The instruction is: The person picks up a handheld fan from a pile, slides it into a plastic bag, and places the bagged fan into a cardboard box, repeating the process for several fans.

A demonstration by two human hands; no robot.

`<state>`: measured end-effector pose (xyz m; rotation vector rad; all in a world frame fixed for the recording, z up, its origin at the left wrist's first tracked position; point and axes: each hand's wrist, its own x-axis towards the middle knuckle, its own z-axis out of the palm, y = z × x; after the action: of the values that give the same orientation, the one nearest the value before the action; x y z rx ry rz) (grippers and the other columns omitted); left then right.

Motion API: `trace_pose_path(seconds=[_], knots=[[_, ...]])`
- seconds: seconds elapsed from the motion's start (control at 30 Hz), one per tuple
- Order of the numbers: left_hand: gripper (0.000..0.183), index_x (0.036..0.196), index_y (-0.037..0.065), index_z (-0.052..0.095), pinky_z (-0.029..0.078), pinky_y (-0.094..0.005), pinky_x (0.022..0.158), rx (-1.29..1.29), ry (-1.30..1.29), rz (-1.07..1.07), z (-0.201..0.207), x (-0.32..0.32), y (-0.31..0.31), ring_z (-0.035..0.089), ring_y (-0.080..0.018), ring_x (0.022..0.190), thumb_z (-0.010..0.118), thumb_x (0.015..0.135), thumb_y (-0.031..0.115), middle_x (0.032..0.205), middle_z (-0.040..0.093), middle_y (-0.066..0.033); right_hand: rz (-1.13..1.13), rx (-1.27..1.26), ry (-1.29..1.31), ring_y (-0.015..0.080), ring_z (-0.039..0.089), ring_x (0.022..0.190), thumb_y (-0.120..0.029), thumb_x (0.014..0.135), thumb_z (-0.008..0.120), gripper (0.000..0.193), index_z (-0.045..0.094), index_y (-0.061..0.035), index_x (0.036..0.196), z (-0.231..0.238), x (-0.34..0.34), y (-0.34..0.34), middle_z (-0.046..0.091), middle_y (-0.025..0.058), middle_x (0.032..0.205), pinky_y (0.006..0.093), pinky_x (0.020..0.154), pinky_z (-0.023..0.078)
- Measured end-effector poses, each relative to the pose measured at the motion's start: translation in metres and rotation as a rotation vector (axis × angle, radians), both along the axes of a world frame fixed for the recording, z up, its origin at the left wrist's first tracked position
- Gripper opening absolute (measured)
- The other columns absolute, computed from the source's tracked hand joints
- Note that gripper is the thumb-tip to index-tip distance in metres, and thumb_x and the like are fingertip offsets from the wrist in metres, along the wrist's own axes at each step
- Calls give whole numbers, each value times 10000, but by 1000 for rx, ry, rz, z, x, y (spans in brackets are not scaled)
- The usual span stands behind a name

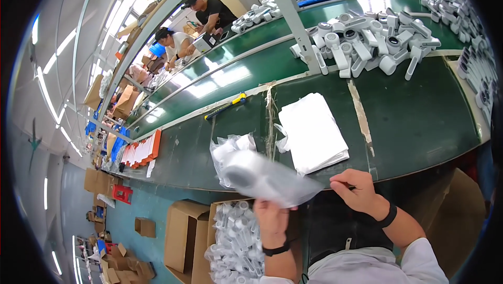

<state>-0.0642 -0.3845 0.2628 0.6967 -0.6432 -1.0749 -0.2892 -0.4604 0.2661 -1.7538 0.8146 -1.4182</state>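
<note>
Nearest the body, an open carton (199,247) holds a heap of white devices in clear bags (236,242), which look to be the finished share, though how full the carton is I cannot tell. The left hand (271,224) has its fingers closed on the lower edge of a bagged device (257,176), blurred and held up over the desk (419,101). The right hand (361,192) is beside the bag's far end, thumb and fingers drawn together; whether they pinch the film I cannot tell. This piece seems partly done: the device appears to be inside its bag, but whether the end is closed does not show.

Just beyond, another white bagged bundle (220,148) lies on the desk, partly hidden, next to a flat white stack (314,132), perhaps unused bags. Farther off lies a large heap of loose, unbagged devices (367,43), with more along the far right (456,9). By my judgement, plenty is left. Across the line, co-workers (212,14) sit at their own places.
</note>
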Motion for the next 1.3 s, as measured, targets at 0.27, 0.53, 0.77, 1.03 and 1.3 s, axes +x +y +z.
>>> trace_pose_path(seconds=[0.27, 0.53, 0.77, 1.03, 1.3], knots=[[283, 1099, -44, 619, 473, -227, 508, 513, -692, 921, 43, 154, 12, 617, -110, 713, 681, 869, 108, 898, 672, -71, -22, 335, 62, 45, 530, 601, -96, 862, 690, 127, 690, 11, 932, -44, -28, -24, 641, 21, 716, 211, 542, 429], [482, 1116, -105, 629, 506, -394, 826, 822, -1229, 1006, -47, 230, -42, 665, -311, 878, 738, 807, 249, 992, 689, -225, -65, 344, 87, 33, 526, 600, -99, 875, 678, 124, 688, 16, 919, -43, -30, -25, 643, 5, 706, 201, 542, 432], [312, 1051, -56, 661, 496, -408, 821, 637, -1640, 1206, -36, 215, -46, 642, -358, 866, 651, 874, 201, 971, 686, -189, -16, 365, 115, 87, 612, 651, -123, 869, 682, 137, 692, 8, 906, -39, -33, -26, 667, 73, 736, 234, 605, 495], [154, 895, 6, 617, 368, -202, 434, 260, -753, 476, -31, 34, -75, 469, -62, 492, 592, 955, 146, 655, 546, -2, -56, 308, 309, 193, 637, 635, -263, 835, 688, 252, 675, -57, 978, 23, -57, -67, 660, 73, 721, 316, 615, 511], [148, 927, -15, 603, 404, -197, 406, 337, -658, 363, -59, 17, -91, 509, -69, 515, 587, 954, 129, 688, 573, -32, -528, 171, 792, 328, 610, 1016, -397, 837, 643, 514, 554, -50, 1206, 34, -61, -236, 628, 151, 1091, 418, 848, 507]])
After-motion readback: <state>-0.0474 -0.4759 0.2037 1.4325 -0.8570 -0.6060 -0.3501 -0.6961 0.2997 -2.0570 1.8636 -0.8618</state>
